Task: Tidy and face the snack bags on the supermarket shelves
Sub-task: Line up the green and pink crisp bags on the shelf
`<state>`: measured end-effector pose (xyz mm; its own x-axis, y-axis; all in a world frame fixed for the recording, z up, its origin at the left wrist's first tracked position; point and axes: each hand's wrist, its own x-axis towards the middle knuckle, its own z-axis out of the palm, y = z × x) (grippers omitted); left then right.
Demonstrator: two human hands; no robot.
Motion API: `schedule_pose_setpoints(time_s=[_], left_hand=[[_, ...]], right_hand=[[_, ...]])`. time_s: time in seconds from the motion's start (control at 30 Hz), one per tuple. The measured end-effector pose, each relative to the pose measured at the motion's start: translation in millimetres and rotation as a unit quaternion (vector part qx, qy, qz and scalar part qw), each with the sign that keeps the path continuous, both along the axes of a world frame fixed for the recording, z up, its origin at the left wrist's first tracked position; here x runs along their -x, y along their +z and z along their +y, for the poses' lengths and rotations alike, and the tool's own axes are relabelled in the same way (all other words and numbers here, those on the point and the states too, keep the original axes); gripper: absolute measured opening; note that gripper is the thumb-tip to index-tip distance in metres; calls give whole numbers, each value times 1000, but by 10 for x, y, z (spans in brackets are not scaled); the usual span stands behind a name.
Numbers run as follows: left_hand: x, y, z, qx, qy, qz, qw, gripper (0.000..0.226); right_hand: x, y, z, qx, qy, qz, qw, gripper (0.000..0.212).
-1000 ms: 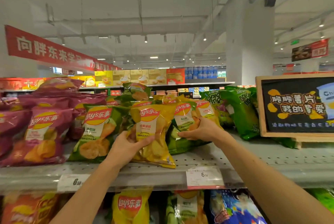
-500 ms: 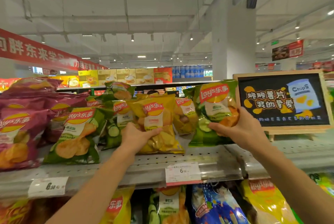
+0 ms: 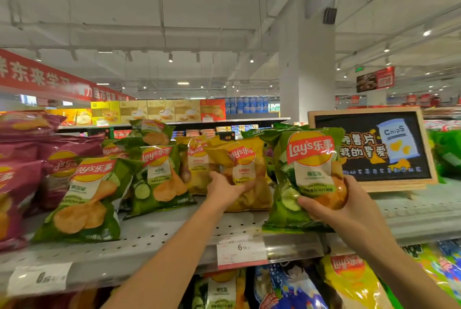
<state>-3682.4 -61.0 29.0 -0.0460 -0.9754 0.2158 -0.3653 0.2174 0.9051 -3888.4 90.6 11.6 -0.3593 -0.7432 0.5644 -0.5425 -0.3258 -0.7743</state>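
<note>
My right hand (image 3: 331,206) grips a green cucumber-flavour Lay's bag (image 3: 306,174) by its lower right corner, holding it upright with its front facing me, its bottom near the grey perforated shelf (image 3: 174,233). My left hand (image 3: 224,187) holds a yellow Lay's bag (image 3: 243,161) that stands tilted on the shelf just left of the green one. More green bags (image 3: 84,199) and another green bag (image 3: 157,179) lean further left, beside purple bags (image 3: 22,179) at the far left.
A wood-framed chalkboard chips sign (image 3: 374,149) stands on the shelf right of the held green bag. Price tags (image 3: 240,250) hang on the shelf edge. More snack bags (image 3: 349,281) fill the shelf below. Other green packs (image 3: 446,154) lie far right.
My right hand lifted the green bag from behind the yellow ones and brought it forward and right, turned face-on. My left hand stayed on the yellow bag. The view shifted right.
</note>
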Motion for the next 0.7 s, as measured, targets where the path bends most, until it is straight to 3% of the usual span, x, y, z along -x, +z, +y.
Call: schedule_pose_setpoints(time_s=[0.1,0.2,0.27,0.4,0.53,0.7], left_hand=[[-177,46,153,-15,-27,-5,1000,115],[-563,19,420,60,5,-104,993,62],[-912,-100,643,159,63,-230,958,27],[-1559,-480,1175,304,197,-444,820,35],[-1810,-740,1392,341,213,-458,793,22],[-1718,-779,1388,318,236,-505,767,38]], right_hand=[[-191,40,-37,6,10,7,1000,72],[-471,91,-127,15,16,18,1000,79],[-702,116,-220,19,25,18,999,84],[-1280,129,-493,6,44,49,998,75],[-1886,121,-833,-43,52,107,992,76],[-2392,123,-1120,-143,137,75,977,95]])
